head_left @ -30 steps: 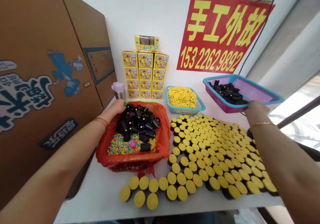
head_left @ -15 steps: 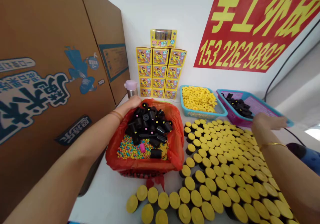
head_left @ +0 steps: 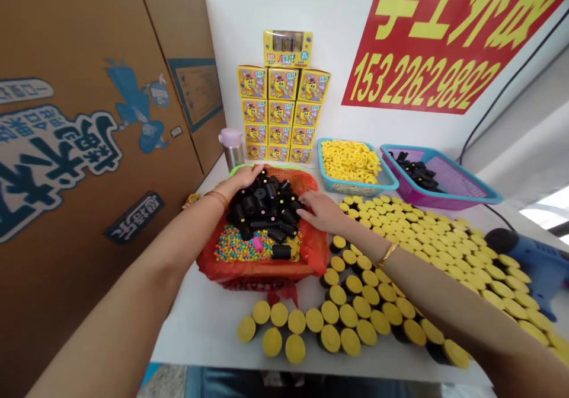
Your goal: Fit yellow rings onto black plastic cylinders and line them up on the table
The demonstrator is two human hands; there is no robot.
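A basket lined with a red plastic bag (head_left: 267,268) holds a heap of black cylinders (head_left: 267,199), several with small coloured dots on their ends. Small multicoloured beads (head_left: 237,245), a pink piece (head_left: 258,244) and some yellow pieces (head_left: 294,245) lie in its near part. My left hand (head_left: 248,177) is over the basket's far left rim, fingers stretched toward the black cylinders. At the right side of the heap is my right hand (head_left: 316,209), fingers apart and touching the cylinders. I see nothing held in either hand.
Yellow-capped black cylinders (head_left: 368,294) stand in rows on the right. Behind are a basket of yellow rings (head_left: 326,178), a purple-blue basket (head_left: 471,196) of black parts, stacked yellow boxes (head_left: 281,113) and a flask (head_left: 233,152). A blue power tool (head_left: 528,255) lies right; cartons (head_left: 186,6) stand left.
My right hand has swung left from beside the purple-blue basket to the black cylinders in the red-lined basket. My left hand has shifted slightly inward over the rim. The view has tilted.
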